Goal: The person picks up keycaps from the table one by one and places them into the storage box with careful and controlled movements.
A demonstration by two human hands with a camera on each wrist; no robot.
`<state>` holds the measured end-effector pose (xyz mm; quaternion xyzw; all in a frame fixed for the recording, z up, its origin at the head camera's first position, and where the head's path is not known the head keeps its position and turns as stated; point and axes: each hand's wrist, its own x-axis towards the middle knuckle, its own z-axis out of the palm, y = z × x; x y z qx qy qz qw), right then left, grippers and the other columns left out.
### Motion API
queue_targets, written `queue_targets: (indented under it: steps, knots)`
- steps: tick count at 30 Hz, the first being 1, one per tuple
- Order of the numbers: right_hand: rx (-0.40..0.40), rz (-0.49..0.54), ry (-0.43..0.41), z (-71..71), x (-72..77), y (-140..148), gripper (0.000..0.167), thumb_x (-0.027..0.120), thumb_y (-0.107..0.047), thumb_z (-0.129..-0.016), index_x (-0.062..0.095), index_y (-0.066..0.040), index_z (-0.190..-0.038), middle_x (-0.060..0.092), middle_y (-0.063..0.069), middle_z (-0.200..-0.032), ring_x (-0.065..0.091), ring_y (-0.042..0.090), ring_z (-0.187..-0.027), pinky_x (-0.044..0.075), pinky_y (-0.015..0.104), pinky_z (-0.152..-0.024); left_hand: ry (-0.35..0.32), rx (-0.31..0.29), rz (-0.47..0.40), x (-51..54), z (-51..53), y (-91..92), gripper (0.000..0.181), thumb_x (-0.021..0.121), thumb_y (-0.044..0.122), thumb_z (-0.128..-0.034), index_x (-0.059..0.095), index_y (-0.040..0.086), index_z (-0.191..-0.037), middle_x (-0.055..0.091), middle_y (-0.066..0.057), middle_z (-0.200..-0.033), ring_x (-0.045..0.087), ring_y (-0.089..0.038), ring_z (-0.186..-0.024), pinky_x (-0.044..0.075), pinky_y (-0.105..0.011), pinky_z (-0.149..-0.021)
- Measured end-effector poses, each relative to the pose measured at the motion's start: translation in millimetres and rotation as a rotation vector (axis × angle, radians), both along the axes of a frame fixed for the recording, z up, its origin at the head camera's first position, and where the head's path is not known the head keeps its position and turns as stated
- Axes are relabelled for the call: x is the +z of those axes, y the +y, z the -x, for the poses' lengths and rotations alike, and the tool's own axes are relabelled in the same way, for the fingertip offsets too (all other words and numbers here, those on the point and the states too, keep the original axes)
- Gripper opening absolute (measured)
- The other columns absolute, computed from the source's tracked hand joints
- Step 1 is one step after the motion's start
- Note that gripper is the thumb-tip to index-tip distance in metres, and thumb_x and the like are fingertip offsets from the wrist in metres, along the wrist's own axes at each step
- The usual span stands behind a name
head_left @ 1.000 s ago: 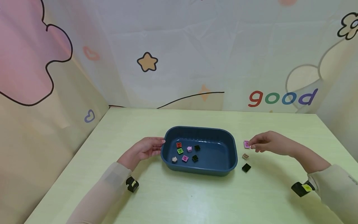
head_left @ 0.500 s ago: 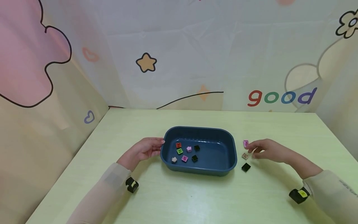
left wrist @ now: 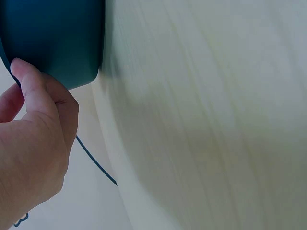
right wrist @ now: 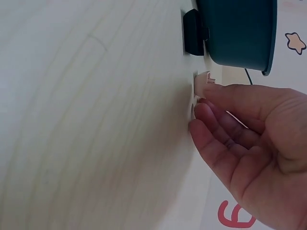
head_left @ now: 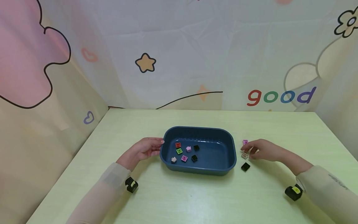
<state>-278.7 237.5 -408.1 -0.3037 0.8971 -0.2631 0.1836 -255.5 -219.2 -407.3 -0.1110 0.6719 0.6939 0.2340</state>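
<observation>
My left hand (head_left: pixel 145 148) pinches the left rim of a dark blue tray (head_left: pixel 195 170), thumb on the near side in the left wrist view. On the table to the tray's right, my right hand (head_left: pixel 265 150) has its thumb and forefinger at either side of a small beige toy block (head_left: pixel 244 156). The right wrist view has the thumb against this block (right wrist: pixel 203 84), which rests on the table; the forefinger's tip is hidden there. Just beyond the fingers lies a pink block (head_left: pixel 245 142), partly covered. A black block (head_left: pixel 245 167) lies nearer the person.
Inside the tray's left half sit several small blocks, among them a red one (head_left: pixel 178 145), a green one (head_left: pixel 179 151) and a white one (head_left: pixel 173 160). A printed cloth (head_left: pixel 179 62) hangs behind the pale green table (head_left: pixel 179 199).
My right hand has moved from the pink block toward the person, to the beige block, its fingers now around it. The left hand keeps its hold on the tray.
</observation>
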Motion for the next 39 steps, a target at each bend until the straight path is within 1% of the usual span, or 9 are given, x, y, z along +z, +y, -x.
queue_targets:
  steps: [2, 10, 18, 24, 27, 32, 36, 39]
  knots:
    - [-0.003, -0.010, 0.001, 0.9, 0.2, -1, 0.032, 0.071, 0.000, -0.090, 0.068, 0.008, -0.121, 0.073, 0.017, -0.110, 0.066, 0.019, -0.094, 0.055, 0.015, -0.076, -0.002, 0.001, 0.001, 0.1, -0.1, 0.1, 0.046, 0.052, 0.009, -0.1064, 0.044, -0.008, -0.149, 0.069, 0.004, -0.080, 0.065, -0.005, -0.070, 0.060, -0.014, -0.066]
    - [-0.010, -0.046, 0.008, 2.6, 0.8, -6, 0.024, 0.071, -0.001, -0.090, 0.072, 0.004, -0.114, 0.072, 0.005, -0.098, 0.060, 0.014, -0.090, 0.054, 0.017, -0.074, -0.002, 0.000, 0.001, 0.4, 0.5, -0.5, 0.046, 0.053, 0.009, -0.1062, 0.044, -0.007, -0.149, 0.070, 0.004, -0.079, 0.065, -0.005, -0.070, 0.060, -0.014, -0.066]
    - [-0.008, -0.050, 0.050, 2.0, 2.1, -8, 0.018, 0.073, -0.003, -0.090, 0.074, 0.001, -0.108, 0.072, 0.003, -0.095, 0.059, 0.011, -0.086, 0.054, 0.018, -0.074, 0.002, -0.007, 0.004, 2.2, 0.8, -1.6, 0.046, 0.051, 0.009, -0.1065, 0.044, -0.008, -0.149, 0.069, 0.005, -0.079, 0.065, -0.005, -0.069, 0.060, -0.014, -0.065]
    - [-0.018, -0.057, 0.068, 0.7, 1.9, -6, 0.015, 0.075, -0.007, -0.090, 0.075, -0.002, -0.104, 0.072, 0.000, -0.092, 0.057, 0.007, -0.082, 0.053, 0.018, -0.071, 0.003, -0.012, 0.001, 0.2, 0.5, -1.6, 0.046, 0.052, 0.009, -0.1065, 0.044, -0.008, -0.148, 0.070, 0.005, -0.080, 0.066, -0.005, -0.071, 0.060, -0.014, -0.067]
    - [-0.028, -0.058, 0.062, 1.0, 6.8, -4, 0.015, 0.073, -0.007, -0.091, 0.075, -0.001, -0.104, 0.073, 0.000, -0.092, 0.058, 0.008, -0.083, 0.053, 0.018, -0.070, 0.004, -0.011, 0.000, -0.7, 0.2, -0.7, 0.046, 0.051, 0.009, -0.1065, 0.044, -0.008, -0.148, 0.070, 0.005, -0.080, 0.066, -0.005, -0.071, 0.060, -0.014, -0.067]
    - [-0.066, -0.061, 0.061, 3.3, 20.2, -3, 0.021, 0.072, -0.009, -0.092, 0.074, 0.001, -0.110, 0.075, 0.004, -0.097, 0.060, 0.010, -0.083, 0.054, 0.018, -0.069, 0.009, -0.014, -0.004, -1.2, -0.3, -0.9, 0.046, 0.051, 0.009, -0.1066, 0.044, -0.008, -0.148, 0.070, 0.005, -0.080, 0.066, -0.005, -0.070, 0.060, -0.014, -0.067]
    - [-0.092, -0.043, 0.086, 4.3, 33.8, -4, 0.024, 0.074, -0.014, -0.092, 0.074, 0.000, -0.112, 0.076, 0.005, -0.097, 0.063, 0.011, -0.083, 0.054, 0.019, -0.068, 0.009, -0.008, -0.002, -1.9, 0.2, -1.2, 0.045, 0.052, 0.009, -0.1064, 0.046, -0.008, -0.148, 0.070, 0.005, -0.080, 0.066, -0.005, -0.070, 0.060, -0.014, -0.067]
    - [-0.110, -0.029, 0.105, 5.1, 43.8, -5, 0.025, 0.075, -0.014, -0.092, 0.074, -0.001, -0.113, 0.077, 0.005, -0.096, 0.066, 0.012, -0.084, 0.055, 0.021, -0.069, 0.012, -0.010, -0.001, -1.8, 0.6, -1.1, 0.045, 0.052, 0.009, -0.1064, 0.046, -0.008, -0.148, 0.070, 0.005, -0.079, 0.066, -0.005, -0.070, 0.060, -0.014, -0.067]
